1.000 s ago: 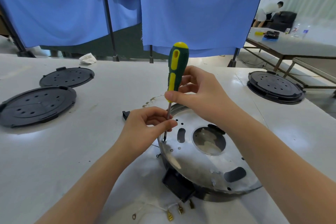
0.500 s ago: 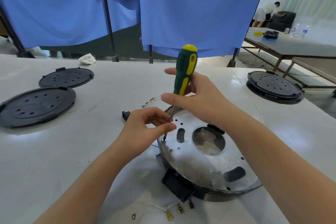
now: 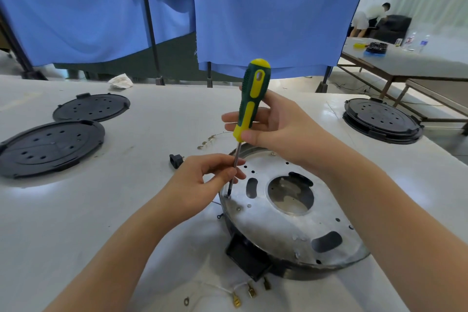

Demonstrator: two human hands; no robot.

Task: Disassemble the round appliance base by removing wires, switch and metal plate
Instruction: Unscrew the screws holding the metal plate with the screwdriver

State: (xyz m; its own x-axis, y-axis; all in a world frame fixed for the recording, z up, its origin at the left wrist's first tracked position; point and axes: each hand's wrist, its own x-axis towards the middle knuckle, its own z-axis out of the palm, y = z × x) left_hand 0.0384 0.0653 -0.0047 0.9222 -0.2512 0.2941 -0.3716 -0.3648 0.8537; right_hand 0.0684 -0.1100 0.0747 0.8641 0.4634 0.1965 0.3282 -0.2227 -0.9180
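Screwdriver point(image 3: 249, 106) stands near-upright, tip in a screw at the metal plate point(image 3: 291, 225) left rim, right hand point(image 3: 276, 129) gripping the handle, left hand point(image 3: 202, 182) fingers pinching the shaft just above.

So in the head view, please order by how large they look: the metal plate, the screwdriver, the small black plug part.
1. metal plate, largest by far
2. screwdriver
3. small black plug part, smallest

The plate lies nearest the camera, which enlarges it somewhat.
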